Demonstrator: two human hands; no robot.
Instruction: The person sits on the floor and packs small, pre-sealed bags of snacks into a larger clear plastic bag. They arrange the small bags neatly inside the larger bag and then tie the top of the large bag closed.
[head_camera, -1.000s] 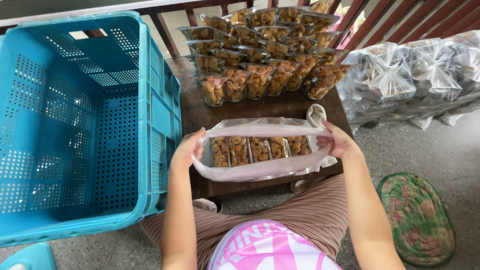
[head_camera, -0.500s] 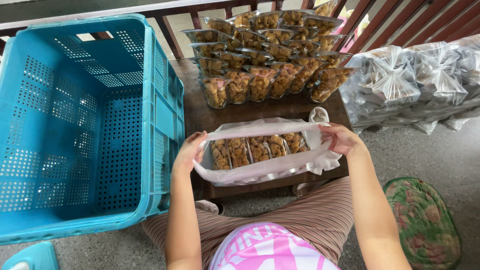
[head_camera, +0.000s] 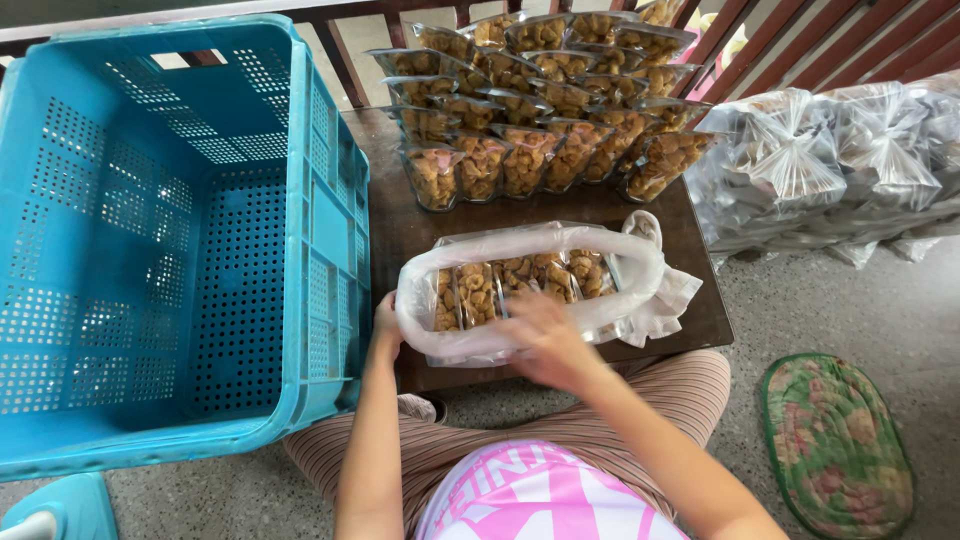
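— Where is the clear plastic bag holding a row of brown snack packs (head_camera: 520, 290)?

— On the dark wooden table (head_camera: 400, 230), just right of the big blue perforated plastic crate (head_camera: 170, 240), in front of the stacked clear snack packs (head_camera: 540, 110).

— And the hands?

— The left hand (head_camera: 386, 326) is clamped on the bag's left end, beside the crate. The right hand (head_camera: 545, 340) lies over the bag's near edge, fingers curled against the plastic; whether it grips, I cannot tell.

— Anything else?

— Tied clear bags (head_camera: 830, 160) are piled to the table's right.
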